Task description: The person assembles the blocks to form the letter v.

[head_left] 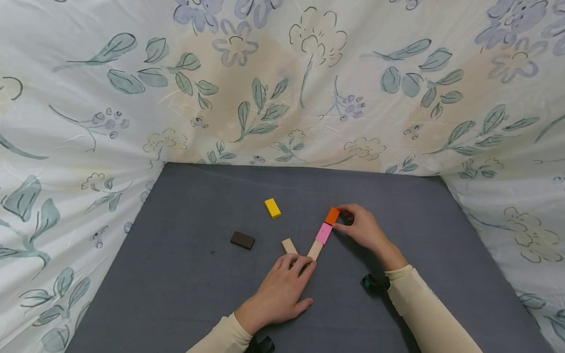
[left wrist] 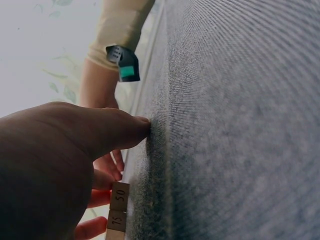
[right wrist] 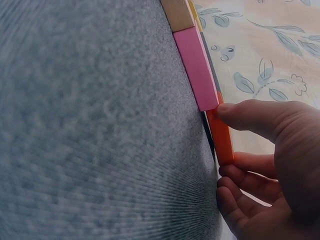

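Observation:
My right hand (head_left: 364, 228) pinches an orange block (head_left: 332, 215) between thumb and fingers. In the right wrist view the orange block (right wrist: 220, 135) stands end to end with a pink block (right wrist: 196, 70). That pink block (head_left: 324, 233) meets a plain wooden block (head_left: 315, 250) in a slanting row. My left hand (head_left: 282, 289) lies over the near end of the row, fingers reaching forward onto the blocks. A second wooden block (head_left: 289, 246) angles away to the left, partly under those fingers. Numbers mark the block sides (left wrist: 119, 196) in the left wrist view.
A yellow block (head_left: 272, 208) lies toward the back of the grey cloth surface (head_left: 167, 294), and a dark brown block (head_left: 243, 240) lies left of the hands. Flower-printed fabric (head_left: 265, 88) surrounds the back and sides.

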The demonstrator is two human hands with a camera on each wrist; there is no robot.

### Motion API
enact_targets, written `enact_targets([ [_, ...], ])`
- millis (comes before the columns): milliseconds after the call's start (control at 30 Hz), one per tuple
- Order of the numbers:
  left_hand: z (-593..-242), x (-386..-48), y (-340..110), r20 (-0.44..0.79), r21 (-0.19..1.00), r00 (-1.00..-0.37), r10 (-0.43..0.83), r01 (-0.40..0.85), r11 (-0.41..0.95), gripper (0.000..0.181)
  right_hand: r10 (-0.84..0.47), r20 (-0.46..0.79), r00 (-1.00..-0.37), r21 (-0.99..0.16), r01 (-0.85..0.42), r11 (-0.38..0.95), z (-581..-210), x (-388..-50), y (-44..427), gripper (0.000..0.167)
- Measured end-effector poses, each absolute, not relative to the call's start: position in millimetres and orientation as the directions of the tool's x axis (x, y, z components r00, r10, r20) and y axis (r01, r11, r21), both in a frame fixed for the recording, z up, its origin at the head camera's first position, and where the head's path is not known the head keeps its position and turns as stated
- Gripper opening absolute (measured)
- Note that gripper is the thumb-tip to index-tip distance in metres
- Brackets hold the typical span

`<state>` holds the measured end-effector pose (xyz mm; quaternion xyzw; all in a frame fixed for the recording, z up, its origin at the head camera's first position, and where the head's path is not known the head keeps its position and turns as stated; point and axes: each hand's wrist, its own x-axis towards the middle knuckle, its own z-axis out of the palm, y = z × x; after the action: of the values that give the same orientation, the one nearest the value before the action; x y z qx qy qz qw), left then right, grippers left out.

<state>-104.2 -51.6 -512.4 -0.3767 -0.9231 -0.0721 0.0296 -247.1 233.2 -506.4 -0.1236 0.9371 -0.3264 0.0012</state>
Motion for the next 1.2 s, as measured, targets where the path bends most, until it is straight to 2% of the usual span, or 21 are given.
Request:
enact_targets([
  [900,-514.4,-103.1,-52.6,0.130,0.110,-0.709,0.693,0.705,0.701,0.076,-0.261,0.099,-0.960,-0.612,-0.265,0.745,-509.8,-246.4,233.3,0.058],
  [1200,-516.6,-105.7,-51.2,0.102,0.113,-0.717,0.689,0.697,0.708,0.078,-0.269,0.100,-0.958,-0.617,-0.272,0.739,-508.1,-246.1,232.6,0.056],
])
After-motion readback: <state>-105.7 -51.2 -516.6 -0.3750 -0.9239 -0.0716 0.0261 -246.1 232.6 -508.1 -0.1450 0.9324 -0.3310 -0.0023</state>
